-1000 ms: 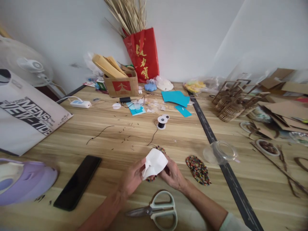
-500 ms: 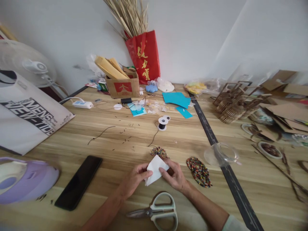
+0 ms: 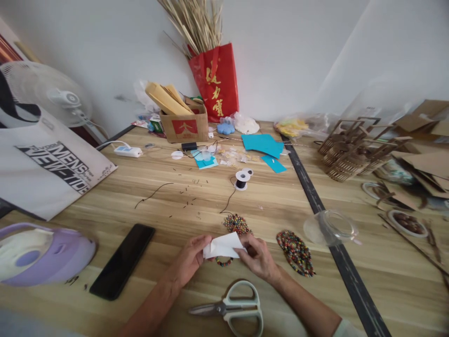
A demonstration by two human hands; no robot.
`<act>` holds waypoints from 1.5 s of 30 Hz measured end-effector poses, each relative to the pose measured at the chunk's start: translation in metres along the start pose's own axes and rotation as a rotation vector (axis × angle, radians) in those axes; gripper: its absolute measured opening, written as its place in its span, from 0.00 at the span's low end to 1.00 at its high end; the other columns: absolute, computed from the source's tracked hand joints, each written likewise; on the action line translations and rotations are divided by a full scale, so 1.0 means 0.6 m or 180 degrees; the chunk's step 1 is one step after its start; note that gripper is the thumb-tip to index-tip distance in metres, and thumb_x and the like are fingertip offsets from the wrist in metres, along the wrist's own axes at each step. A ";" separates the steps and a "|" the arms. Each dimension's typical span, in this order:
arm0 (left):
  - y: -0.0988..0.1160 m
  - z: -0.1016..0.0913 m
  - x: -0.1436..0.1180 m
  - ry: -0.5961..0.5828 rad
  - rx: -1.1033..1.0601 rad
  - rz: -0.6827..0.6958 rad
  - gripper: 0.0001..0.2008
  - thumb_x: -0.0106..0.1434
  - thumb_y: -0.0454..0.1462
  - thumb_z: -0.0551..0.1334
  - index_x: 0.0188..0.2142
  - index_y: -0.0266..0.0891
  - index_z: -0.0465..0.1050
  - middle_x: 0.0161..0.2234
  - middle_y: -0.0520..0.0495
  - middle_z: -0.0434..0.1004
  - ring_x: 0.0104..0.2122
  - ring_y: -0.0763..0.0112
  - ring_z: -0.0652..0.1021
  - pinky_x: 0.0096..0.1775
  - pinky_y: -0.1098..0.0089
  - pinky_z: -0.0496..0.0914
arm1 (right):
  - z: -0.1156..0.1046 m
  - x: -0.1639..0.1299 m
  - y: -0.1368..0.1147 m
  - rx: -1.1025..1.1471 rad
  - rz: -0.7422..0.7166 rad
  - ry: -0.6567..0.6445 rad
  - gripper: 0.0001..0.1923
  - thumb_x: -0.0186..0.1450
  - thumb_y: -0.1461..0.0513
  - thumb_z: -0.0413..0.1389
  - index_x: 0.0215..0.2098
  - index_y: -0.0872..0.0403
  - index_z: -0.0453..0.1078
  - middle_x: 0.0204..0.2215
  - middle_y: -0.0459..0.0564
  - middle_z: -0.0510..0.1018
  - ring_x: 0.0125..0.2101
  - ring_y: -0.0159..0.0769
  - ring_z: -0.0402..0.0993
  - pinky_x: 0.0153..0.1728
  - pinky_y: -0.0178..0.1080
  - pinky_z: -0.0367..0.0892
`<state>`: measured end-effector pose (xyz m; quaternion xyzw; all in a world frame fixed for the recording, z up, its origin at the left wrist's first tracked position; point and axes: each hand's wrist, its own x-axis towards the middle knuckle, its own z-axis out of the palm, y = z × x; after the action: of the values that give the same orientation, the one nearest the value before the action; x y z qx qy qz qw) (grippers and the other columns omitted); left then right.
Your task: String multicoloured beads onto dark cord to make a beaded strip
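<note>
A folded piece of white paper (image 3: 224, 245) is held between my two hands above the table. My left hand (image 3: 192, 256) pinches its left end, thumb on top. At the right end, the fingers of my right hand (image 3: 258, 256) are closed on the paper. Part of a colourful bead string (image 3: 224, 263) shows just below the paper's lower edge. Behind the paper lies a heap of multicoloured beads (image 3: 237, 223). Strung beads (image 3: 295, 252) lie in a bundle to the right of my right hand. Scissors (image 3: 231, 309) with pale handles rest nearest to me, blades pointing left.
A black phone (image 3: 122, 262) and a purple-white appliance (image 3: 52, 257) are on the left. Beyond my hands stands a spool of black cord (image 3: 241, 180), with blue paper (image 3: 263, 145) farther back. A clear plastic container (image 3: 329, 228) and small woven baskets (image 3: 342, 157) are on the right.
The white paper has turned flatter and more lengthwise between my hands. The bead string below it has come into sight. The whole view has shifted slightly, moving the scene to the right.
</note>
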<state>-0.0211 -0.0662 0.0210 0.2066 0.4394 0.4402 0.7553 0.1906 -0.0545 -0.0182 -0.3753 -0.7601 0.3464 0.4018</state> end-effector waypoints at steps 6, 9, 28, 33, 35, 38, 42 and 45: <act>0.003 0.002 -0.001 0.0264 0.0508 0.0099 0.19 0.37 0.44 0.76 0.26 0.33 0.79 0.24 0.48 0.78 0.24 0.73 0.73 0.24 0.75 0.65 | -0.008 0.009 -0.011 -0.0100 -0.0945 -0.0302 0.09 0.69 0.66 0.44 0.43 0.53 0.64 0.31 0.51 0.74 0.30 0.33 0.69 0.30 0.33 0.65; 0.005 -0.002 -0.001 0.0379 0.0554 0.0105 0.19 0.33 0.41 0.77 0.24 0.34 0.79 0.23 0.49 0.78 0.23 0.75 0.72 0.24 0.76 0.65 | -0.009 0.012 -0.014 -0.0131 -0.1053 -0.0470 0.11 0.70 0.67 0.41 0.43 0.53 0.64 0.32 0.53 0.72 0.31 0.34 0.69 0.30 0.33 0.65; 0.119 -0.134 -0.018 0.1576 0.2260 0.1299 0.24 0.44 0.44 0.66 0.42 0.35 0.73 0.31 0.48 0.76 0.32 0.65 0.75 0.34 0.69 0.70 | -0.004 0.011 -0.009 -0.0088 -0.0149 0.0096 0.06 0.69 0.64 0.46 0.40 0.53 0.65 0.26 0.45 0.69 0.23 0.29 0.62 0.24 0.30 0.59; 0.142 -0.184 -0.014 0.1564 0.3481 0.1538 0.20 0.50 0.42 0.58 0.41 0.38 0.75 0.30 0.50 0.78 0.29 0.65 0.74 0.31 0.71 0.68 | -0.003 0.014 -0.008 -0.0082 0.0034 0.0208 0.06 0.69 0.63 0.47 0.39 0.54 0.66 0.24 0.45 0.70 0.22 0.29 0.63 0.23 0.31 0.59; 0.148 -0.195 -0.011 0.1564 0.3876 0.1521 0.19 0.50 0.42 0.56 0.40 0.38 0.76 0.29 0.50 0.78 0.28 0.64 0.74 0.31 0.71 0.68 | -0.002 0.014 -0.008 -0.0081 0.0088 0.0235 0.07 0.69 0.62 0.47 0.38 0.54 0.66 0.23 0.45 0.70 0.21 0.29 0.62 0.23 0.31 0.59; 0.154 -0.203 -0.006 0.1599 0.4282 0.1524 0.19 0.52 0.42 0.55 0.40 0.38 0.76 0.31 0.48 0.79 0.30 0.62 0.76 0.33 0.69 0.69 | -0.002 0.015 -0.009 -0.0083 0.0110 0.0247 0.07 0.69 0.62 0.47 0.38 0.54 0.67 0.24 0.45 0.70 0.22 0.29 0.63 0.23 0.31 0.60; 0.163 -0.212 -0.002 0.1638 0.4386 0.1676 0.20 0.53 0.45 0.55 0.39 0.38 0.76 0.35 0.46 0.80 0.33 0.60 0.77 0.36 0.67 0.70 | -0.002 0.016 -0.011 -0.0086 0.0080 0.0236 0.08 0.69 0.62 0.47 0.37 0.54 0.66 0.23 0.44 0.69 0.21 0.29 0.63 0.23 0.31 0.60; 0.167 -0.214 -0.006 0.1740 0.3942 0.1620 0.19 0.50 0.47 0.58 0.35 0.38 0.76 0.32 0.47 0.80 0.33 0.60 0.76 0.35 0.67 0.69 | -0.003 0.017 -0.012 -0.0128 0.0032 0.0210 0.08 0.69 0.62 0.47 0.37 0.55 0.66 0.23 0.45 0.70 0.22 0.29 0.63 0.23 0.31 0.60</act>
<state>-0.1791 -0.0258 0.0246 0.5751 0.7196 0.3086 0.2369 0.1857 -0.0489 -0.0076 -0.3984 -0.7513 0.3205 0.4172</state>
